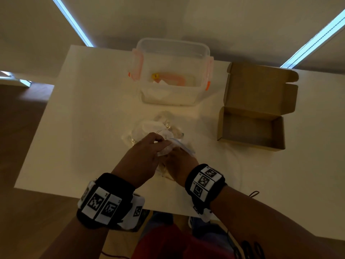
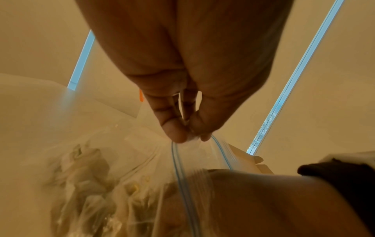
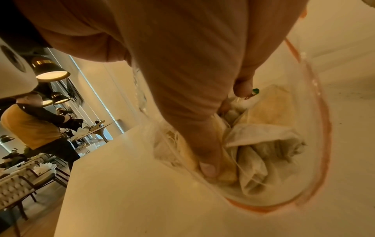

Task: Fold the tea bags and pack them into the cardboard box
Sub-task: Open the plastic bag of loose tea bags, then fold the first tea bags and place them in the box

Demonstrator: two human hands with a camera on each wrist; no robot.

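Right hand [image 3: 182,96] inside bag, crumpled pale tea bags [image 3: 263,144]

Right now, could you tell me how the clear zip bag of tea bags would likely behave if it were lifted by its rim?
The zip bag looks floppy: its film crumples where the left hand pinches the rim. It would probably sag, since the tea bags lie loose inside. It seems light, though the smooth film may slip.

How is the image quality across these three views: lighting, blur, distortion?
Head view: dim and warm-tinted, with wide-angle bending; the cardboard box reads clearly. Left wrist view: the left hand is fairly sharp, but the zip bag below is soft and hazy. Right wrist view: strong fisheye tilt, and the tea bags show through glossy plastic.
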